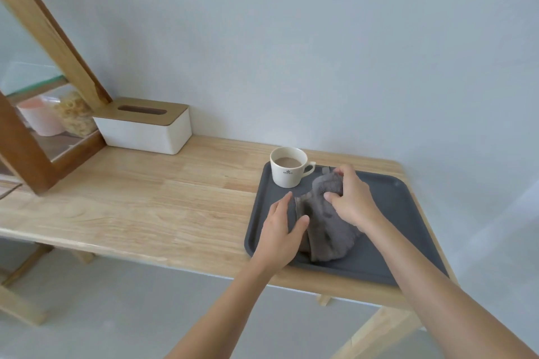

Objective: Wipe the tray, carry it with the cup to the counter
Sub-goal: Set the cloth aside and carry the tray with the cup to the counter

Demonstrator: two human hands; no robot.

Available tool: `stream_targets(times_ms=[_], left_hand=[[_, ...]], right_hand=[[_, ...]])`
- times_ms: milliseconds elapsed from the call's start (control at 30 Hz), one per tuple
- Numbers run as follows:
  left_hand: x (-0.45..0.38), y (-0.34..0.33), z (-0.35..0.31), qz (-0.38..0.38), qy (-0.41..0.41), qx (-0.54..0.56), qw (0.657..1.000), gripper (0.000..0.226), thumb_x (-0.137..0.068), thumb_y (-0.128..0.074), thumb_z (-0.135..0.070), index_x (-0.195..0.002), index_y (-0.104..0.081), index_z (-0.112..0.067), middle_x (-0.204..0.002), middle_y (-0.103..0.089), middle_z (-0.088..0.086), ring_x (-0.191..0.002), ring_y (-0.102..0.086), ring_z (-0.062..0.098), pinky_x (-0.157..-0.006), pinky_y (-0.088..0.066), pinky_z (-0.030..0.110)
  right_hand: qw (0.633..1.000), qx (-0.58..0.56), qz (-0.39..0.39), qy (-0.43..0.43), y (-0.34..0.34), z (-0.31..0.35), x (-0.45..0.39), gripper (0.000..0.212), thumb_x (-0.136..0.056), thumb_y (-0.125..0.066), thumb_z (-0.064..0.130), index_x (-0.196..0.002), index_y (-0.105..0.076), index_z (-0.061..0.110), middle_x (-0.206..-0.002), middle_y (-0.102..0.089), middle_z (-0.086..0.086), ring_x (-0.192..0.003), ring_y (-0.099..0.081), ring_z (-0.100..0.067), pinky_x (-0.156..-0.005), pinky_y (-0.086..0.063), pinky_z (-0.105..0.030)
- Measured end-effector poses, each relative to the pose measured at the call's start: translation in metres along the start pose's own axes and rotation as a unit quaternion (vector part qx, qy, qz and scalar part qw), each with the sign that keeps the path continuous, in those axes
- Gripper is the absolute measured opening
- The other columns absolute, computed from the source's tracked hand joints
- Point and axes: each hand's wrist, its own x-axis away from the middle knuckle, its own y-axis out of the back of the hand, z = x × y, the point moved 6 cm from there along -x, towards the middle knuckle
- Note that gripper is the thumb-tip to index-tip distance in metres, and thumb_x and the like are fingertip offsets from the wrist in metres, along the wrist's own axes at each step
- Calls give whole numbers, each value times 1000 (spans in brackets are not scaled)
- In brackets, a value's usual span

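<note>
Head view: both hands are bunching the grey cloth [326, 224] on the tray [393, 213], left hand [281, 230] and right hand [351, 198] fingers gripping it. Wiping's underway I think; next, work around the full cup [288, 166] in the tray's corner on the worktop [145, 198].

The tray [408, 213] lies at the right end of the table [145, 207], with the cup [288, 167] in its far left corner and the cloth [326, 230] just before the cup. A tissue box [143, 128] stands far left against the wall, a mirror [35, 73] to its left.
</note>
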Motion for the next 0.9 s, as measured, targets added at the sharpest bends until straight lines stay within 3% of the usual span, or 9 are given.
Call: stream_targets(times_ms=[133,233,300,433,567,633,700,800,900], left_hand=[[-6,28,-6,44,50,332,941,59,-91,-56,-45,-144,-33,-32,-143,-49,-9,-131,-46,6,-112,-35,35],[-14,59,-4,72,48,466,881,53,-92,-56,-32,-141,-37,-28,-134,-60,3,-124,-56,19,-103,-45,40],[-17,89,10,20,64,487,871,72,-84,-63,-24,-146,-27,-33,-134,-60,5,-120,-59,21,-100,-48,41],[-18,158,44,-94,38,294,950,76,-88,-65,-12,-142,-27,-48,-118,-59,-3,-112,-61,16,-93,-52,40],[-27,189,77,-46,43,2,998,54,-90,-59,-9,-135,-48,-38,-125,-51,-12,-126,-47,15,-107,-41,38],[-28,191,88,-29,53,-94,994,48,-91,-57,-7,-135,-52,-26,-119,-48,-6,-121,-50,20,-104,-39,29],[-30,194,91,-50,52,-170,983,45,-92,-55,-8,-134,-51,-22,-126,-45,3,-118,-49,25,-102,-41,34],[-29,185,81,-92,-40,-385,918,44,-96,-46,-23,-140,-42,-24,-156,-24,8,-141,-24,33,-113,-26,48],[-26,155,92,47,-49,-420,905,60,-95,-9,-53,-150,-17,-32,-162,1,-4,-149,8,22,-117,-2,55]], right_hand=[[974,-213,46,67,-14,59,2,35,-85,-65,8,-109,-47,28,-106,-68,-13,-94,-67,-31,-85,-55,-50],[935,-339,81,66,-35,92,-2,35,-87,-61,-2,-113,-47,16,-103,-68,-18,-85,-65,-28,-84,-54,-49],[930,-355,77,58,-52,102,-8,34,-88,-60,-3,-114,-47,14,-99,-68,-16,-83,-64,-26,-82,-54,-48],[962,-268,57,14,-91,96,-15,30,-87,-62,6,-110,-47,18,-102,-66,-10,-90,-66,-30,-89,-53,-51],[991,-113,67,-1,-131,88,-11,28,-89,-58,5,-108,-44,20,-99,-63,-14,-87,-62,-27,-81,-56,-47],[996,-66,57,19,-143,87,-5,32,-89,-56,4,-116,-43,15,-99,-58,-11,-88,-57,-24,-80,-55,-41],[995,10,16,97,-149,94,6,36,-89,-59,9,-123,-44,12,-112,-52,-7,-103,-51,-22,-91,-45,-33],[960,172,8,219,-169,103,27,39,-92,-57,25,-127,-50,10,-137,-43,-9,-135,-34,-26,-110,-32,-46],[938,275,110,182,-200,91,41,54,-100,-34,39,-147,-29,11,-159,-18,-10,-149,-7,-25,-119,-4,-56]])
